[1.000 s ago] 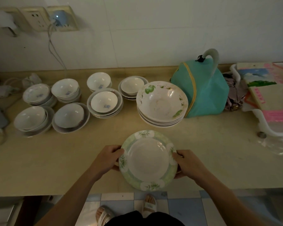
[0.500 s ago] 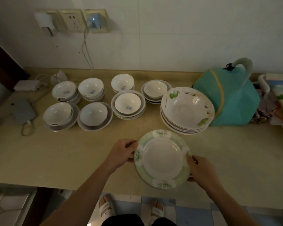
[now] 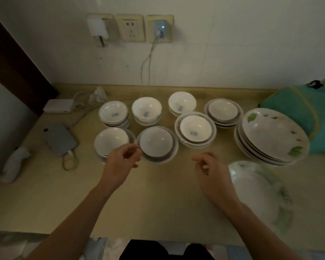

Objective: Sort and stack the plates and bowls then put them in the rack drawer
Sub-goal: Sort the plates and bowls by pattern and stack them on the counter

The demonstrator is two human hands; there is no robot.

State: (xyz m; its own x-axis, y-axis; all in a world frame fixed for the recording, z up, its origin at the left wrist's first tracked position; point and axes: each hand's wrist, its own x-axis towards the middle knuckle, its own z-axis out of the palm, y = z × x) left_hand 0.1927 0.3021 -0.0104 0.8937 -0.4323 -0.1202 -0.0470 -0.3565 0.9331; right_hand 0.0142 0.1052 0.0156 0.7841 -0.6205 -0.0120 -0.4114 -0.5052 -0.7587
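While both hands are held just above the desk (image 3: 45, 199), nothing is gripped by either of them. A teal bag (image 3: 296, 109) is seen at the far right edge, against the wall side. Just in front of it and to its left, a stack of large leaf-patterned plates (image 3: 270, 136) is set on the desk. A green-rimmed plate (image 3: 261, 194), blurred, is laid flat near the front edge, just right of the right hand (image 3: 212, 173), which is apart from it with fingers loosely curled. The left hand (image 3: 120, 164) is held with fingers loosely curled and empty, just in front of two front stacks: a plain bowl on a plate (image 3: 111, 142) and, beside it, a second plain bowl on a plate (image 3: 156, 144). Behind these, more small bowl stacks are ranged: one with a faint rim pattern (image 3: 113, 114), one with a blue mark (image 3: 146, 110), another with a blue mark (image 3: 182, 104), a bowl in stacked plates (image 3: 195, 128), and a plain bowl on plates (image 3: 223, 111). A grey device (image 3: 58, 137) and a white adapter (image 3: 58, 108) are placed at the left. Wall sockets (image 3: 129, 28) are mounted above.
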